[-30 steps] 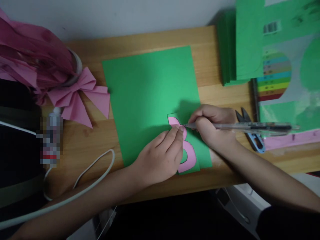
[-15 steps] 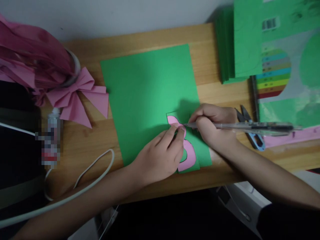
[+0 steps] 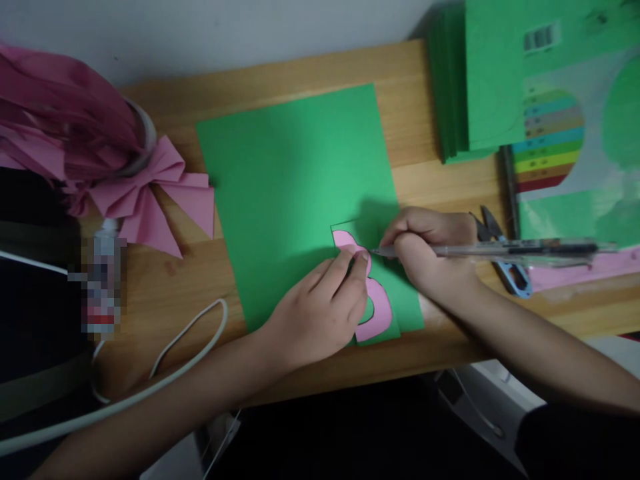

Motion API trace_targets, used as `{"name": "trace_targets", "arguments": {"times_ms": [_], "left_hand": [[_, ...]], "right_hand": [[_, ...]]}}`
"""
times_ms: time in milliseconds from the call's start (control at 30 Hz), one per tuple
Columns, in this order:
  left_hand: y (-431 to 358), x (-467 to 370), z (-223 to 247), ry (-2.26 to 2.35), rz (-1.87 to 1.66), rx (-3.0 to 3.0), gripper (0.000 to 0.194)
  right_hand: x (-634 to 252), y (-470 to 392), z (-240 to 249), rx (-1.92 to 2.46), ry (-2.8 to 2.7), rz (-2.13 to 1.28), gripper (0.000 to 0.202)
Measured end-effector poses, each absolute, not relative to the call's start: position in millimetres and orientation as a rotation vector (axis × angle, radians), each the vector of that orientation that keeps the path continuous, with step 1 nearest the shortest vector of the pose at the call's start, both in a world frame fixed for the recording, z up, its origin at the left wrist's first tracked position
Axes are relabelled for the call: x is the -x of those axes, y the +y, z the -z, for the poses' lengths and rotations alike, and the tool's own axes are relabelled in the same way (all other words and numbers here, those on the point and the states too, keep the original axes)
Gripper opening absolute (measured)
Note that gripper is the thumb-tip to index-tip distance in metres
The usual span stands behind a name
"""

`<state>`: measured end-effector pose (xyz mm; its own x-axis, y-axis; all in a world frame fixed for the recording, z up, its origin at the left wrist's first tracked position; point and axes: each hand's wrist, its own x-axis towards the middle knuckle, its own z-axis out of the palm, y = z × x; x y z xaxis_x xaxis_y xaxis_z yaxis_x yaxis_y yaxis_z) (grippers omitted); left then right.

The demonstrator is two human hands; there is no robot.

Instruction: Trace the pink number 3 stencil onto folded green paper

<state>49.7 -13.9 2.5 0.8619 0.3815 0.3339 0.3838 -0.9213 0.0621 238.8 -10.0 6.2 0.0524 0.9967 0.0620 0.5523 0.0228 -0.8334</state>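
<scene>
A large green sheet (image 3: 295, 173) lies on the wooden table. On its lower right part rests a smaller green piece with a curved pink paper shape (image 3: 381, 313) on top, which has dark lines along its edges. My left hand (image 3: 320, 307) presses its fingertips down on the pink shape, fingers bent and slightly apart, gripping nothing. My right hand (image 3: 430, 250) is closed around a clear pen (image 3: 510, 249), its tip at the right edge of the pink shape near my left fingertips.
Scissors with blue handles (image 3: 513, 277) lie right of my right hand. Stacked green paper (image 3: 450, 100) and a colour-striped pack (image 3: 555, 200) stand at the back right. A pink bow (image 3: 150, 190), a tube (image 3: 104, 280) and a white cable (image 3: 190, 363) are at the left.
The pen tip and my right hand have shifted very slightly right, away from my left fingertips. My left hand stays on the pink shape. The view has moved a little.
</scene>
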Motion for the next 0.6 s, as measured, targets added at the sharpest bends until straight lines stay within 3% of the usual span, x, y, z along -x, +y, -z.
{"name": "trace_targets", "arguments": {"times_ms": [600], "left_hand": [[-12.9, -48.7, -5.1, -0.606, 0.469, 3.014, 0.028]], "right_hand": [[-240.7, -11.0, -2.4, 1.552, -1.639, -0.718, 0.023]]}}
